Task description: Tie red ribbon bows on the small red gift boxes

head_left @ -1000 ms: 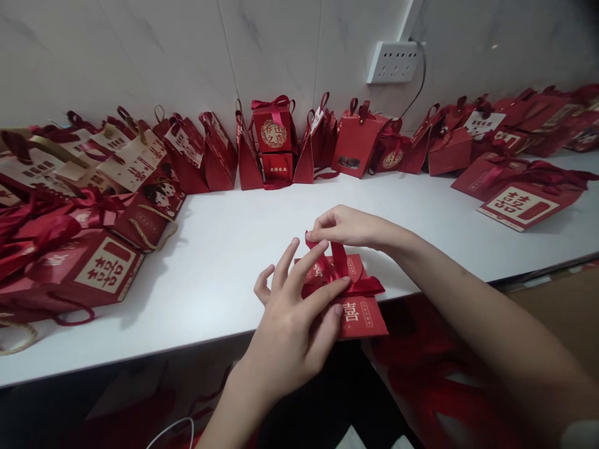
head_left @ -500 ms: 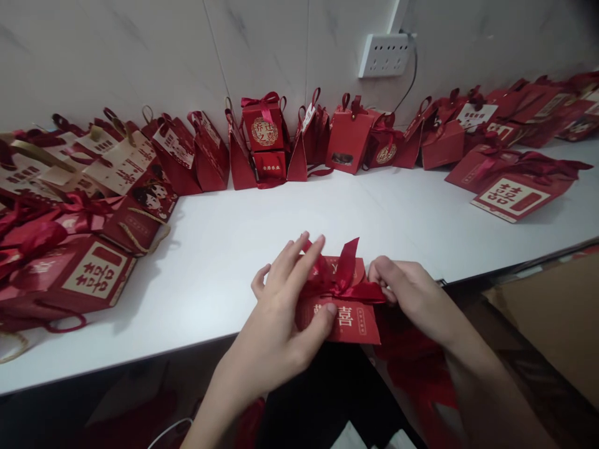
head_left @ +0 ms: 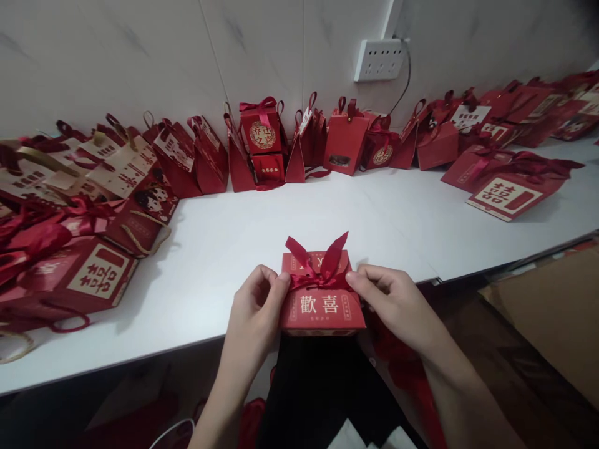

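A red gift box (head_left: 322,312) with pale gold characters sits at the table's front edge, above my lap. Across its top runs a dark red ribbon (head_left: 321,279) tied in a bow, two tails pointing up and away from me. At the left side of the bow, my left hand (head_left: 259,299) pinches the ribbon between thumb and fingers. My right hand (head_left: 386,296) pinches the ribbon on the opposite side, its thumb on top near the box's edge. The fingers under both thumbs are partly hidden.
Red gift boxes (head_left: 100,274) crowd the left of the white table (head_left: 219,249). More boxes (head_left: 346,143) line the wall, and a ribboned box (head_left: 510,193) lies at right. A power strip (head_left: 379,60) is on the wall; cardboard (head_left: 547,312) stands lower right.
My left hand has come off the top of the box and now pinches the ribbon at its left side. The box has shifted slightly left and turned straighter, its front characters uncovered.
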`<state>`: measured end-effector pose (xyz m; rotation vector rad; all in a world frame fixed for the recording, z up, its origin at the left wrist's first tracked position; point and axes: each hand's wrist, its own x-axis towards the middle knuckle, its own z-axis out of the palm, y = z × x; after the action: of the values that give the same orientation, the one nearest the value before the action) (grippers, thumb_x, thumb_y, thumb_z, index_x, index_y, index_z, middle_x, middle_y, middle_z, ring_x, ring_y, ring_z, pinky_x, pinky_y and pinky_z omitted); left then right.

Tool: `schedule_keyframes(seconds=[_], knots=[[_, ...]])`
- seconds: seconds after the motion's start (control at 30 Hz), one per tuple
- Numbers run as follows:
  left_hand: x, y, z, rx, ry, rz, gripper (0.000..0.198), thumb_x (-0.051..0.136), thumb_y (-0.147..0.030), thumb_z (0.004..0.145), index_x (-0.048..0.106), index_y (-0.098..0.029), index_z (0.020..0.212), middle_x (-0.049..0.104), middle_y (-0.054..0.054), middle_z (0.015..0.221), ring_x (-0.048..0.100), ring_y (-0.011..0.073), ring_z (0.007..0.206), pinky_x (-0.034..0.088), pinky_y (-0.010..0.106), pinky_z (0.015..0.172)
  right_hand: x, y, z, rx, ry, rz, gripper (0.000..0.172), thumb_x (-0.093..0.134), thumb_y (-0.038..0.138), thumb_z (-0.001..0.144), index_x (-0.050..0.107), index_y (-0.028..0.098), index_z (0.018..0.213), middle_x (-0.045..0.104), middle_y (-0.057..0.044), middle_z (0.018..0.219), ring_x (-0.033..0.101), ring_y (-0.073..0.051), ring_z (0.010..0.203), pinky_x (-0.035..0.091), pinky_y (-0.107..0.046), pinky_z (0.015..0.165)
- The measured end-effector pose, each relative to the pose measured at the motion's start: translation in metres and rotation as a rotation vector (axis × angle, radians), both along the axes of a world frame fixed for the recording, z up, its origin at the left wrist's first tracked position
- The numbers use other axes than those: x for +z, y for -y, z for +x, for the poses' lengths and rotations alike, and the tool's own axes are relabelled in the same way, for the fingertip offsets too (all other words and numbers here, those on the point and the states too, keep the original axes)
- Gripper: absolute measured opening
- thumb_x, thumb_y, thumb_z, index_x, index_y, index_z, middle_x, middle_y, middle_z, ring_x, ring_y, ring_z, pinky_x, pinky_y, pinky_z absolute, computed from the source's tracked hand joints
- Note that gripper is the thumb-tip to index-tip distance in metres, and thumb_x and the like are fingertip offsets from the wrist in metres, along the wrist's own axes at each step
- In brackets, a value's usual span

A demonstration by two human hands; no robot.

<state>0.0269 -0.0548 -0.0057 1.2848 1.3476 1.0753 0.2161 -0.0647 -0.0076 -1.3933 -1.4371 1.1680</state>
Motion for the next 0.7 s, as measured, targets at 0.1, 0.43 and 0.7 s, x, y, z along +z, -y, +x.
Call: schedule_keyframes(seconds=[0.1,0.43,0.7], knots=[[-0.003,0.000,0.001,-0.028,0.067,0.001,0.035,0.054,-0.043,0.083,0.040,-0.017,0.064,0.038,-0.005,0.058,0.033,0.0062,0.054,0.029,0.017,0.049,-0.007,0.000,0.000,-0.019,-0.168,0.002,0.042,0.051,0.045,0.086,0.037,0.018,0.057,0.032,0.005,0.057,0.030,-0.007,0.053,0.027,-0.022,0.049],[-0.016,0.002,0.003,-0.090,0.231,-0.031,0.035,0.050,-0.045,0.086,0.038,-0.018,0.067,0.034,-0.006,0.059,0.028,0.0062,0.053,0.025,0.017,0.048,-0.018,-0.002,-0.009,-0.096,-0.723,-0.137,0.039,0.065,0.038,0.077,0.039,0.016,0.057,0.034,0.006,0.054,0.028,-0.004,0.048,0.028,-0.015,0.045],[-0.017,0.003,0.007,-0.059,0.184,0.025,0.035,0.047,-0.043,0.087,0.038,-0.018,0.065,0.032,-0.006,0.058,0.025,0.0066,0.052,0.024,0.017,0.046,-0.016,-0.007,-0.015,-0.246,-0.894,-0.261,0.043,0.077,0.033,0.061,0.038,0.016,0.050,0.033,0.008,0.048,0.029,-0.003,0.044,0.028,-0.014,0.040]])
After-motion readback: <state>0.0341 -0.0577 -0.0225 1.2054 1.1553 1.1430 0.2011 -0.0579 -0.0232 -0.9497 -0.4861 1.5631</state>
